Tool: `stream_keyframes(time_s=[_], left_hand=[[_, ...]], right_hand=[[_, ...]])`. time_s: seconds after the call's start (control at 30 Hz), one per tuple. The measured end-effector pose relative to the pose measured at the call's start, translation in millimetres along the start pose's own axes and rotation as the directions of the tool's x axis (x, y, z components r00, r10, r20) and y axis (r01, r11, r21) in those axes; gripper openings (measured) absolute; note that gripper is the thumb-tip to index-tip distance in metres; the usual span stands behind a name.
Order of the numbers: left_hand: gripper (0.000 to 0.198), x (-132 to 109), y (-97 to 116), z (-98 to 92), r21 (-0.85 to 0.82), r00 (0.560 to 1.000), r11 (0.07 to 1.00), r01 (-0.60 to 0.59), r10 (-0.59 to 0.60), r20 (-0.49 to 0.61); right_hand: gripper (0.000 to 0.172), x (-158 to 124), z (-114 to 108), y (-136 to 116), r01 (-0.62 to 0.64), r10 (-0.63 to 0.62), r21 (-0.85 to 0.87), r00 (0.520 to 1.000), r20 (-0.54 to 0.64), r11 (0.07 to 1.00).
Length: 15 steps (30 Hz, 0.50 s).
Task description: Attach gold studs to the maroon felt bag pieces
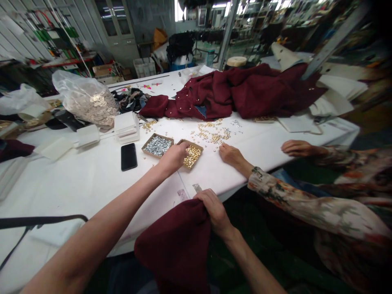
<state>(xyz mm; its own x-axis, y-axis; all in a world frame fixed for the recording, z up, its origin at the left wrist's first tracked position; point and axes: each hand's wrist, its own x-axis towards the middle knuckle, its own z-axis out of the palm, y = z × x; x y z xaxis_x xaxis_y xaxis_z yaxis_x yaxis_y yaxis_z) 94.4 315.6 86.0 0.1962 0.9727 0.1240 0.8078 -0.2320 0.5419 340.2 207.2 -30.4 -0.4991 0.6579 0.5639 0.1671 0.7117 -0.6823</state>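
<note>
My left hand (175,158) reaches over the edge between two small cardboard boxes. Its fingers are curled together at the box of gold studs (193,155); what they pinch, if anything, is hidden. Beside it lies the box of silver studs (157,145). Nearer to me, my right hand (216,210) is closed on the upper edge of a maroon cloth (180,241), which hangs over my lap at the table's front edge. Loose gold studs (216,136) are scattered on the table behind the boxes.
A black phone (128,157) lies left of the boxes, near stacked white cards (126,126) and a clear bag of beige pieces (88,102). More maroon fabric (211,94) is heaped behind. At the right, a co-worker's hand (231,155) rests by the loose studs, another hand (298,148) farther right.
</note>
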Motion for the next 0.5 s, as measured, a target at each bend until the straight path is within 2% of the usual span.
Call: stream_keyframes(time_s=[0.07, 0.13, 0.2, 0.27, 0.33, 0.5], left_hand=[[0.017, -34, 11, 2.9, -0.284, 0.999, 0.958, 0.049, -0.049, 0.005], [0.016, -71, 20, 8.8, -0.625, 0.992, 0.771, 0.122, -0.112, 0.056], [0.021, -104, 28, 17.1, -0.794, 0.976, 0.572, 0.205, -0.181, 0.122], [0.025, -130, 33, 26.9, -0.819, 0.957, 0.504, 0.273, -0.231, 0.177], [0.027, -147, 36, 36.4, -0.823, 0.946, 0.479, 0.305, -0.254, 0.203], [0.023, -169, 41, 49.1, -0.806, 0.947, 0.536, 0.252, -0.307, 0.093]], right_hand=[[0.020, -7, -3, -2, 0.014, -0.014, -0.014, 1.000, -0.002, 1.000], [0.023, -13, -7, -9, 0.049, -0.050, -0.042, 0.999, -0.009, 0.998], [0.029, -15, -12, -18, 0.094, -0.095, -0.062, 0.995, -0.021, 0.994], [0.034, -13, -16, -28, 0.129, -0.132, -0.068, 0.991, -0.028, 0.989], [0.036, -9, -17, -34, 0.165, -0.167, -0.074, 0.985, -0.030, 0.984], [0.035, 2, -11, -38, 0.199, -0.206, -0.102, 0.976, -0.070, 0.975]])
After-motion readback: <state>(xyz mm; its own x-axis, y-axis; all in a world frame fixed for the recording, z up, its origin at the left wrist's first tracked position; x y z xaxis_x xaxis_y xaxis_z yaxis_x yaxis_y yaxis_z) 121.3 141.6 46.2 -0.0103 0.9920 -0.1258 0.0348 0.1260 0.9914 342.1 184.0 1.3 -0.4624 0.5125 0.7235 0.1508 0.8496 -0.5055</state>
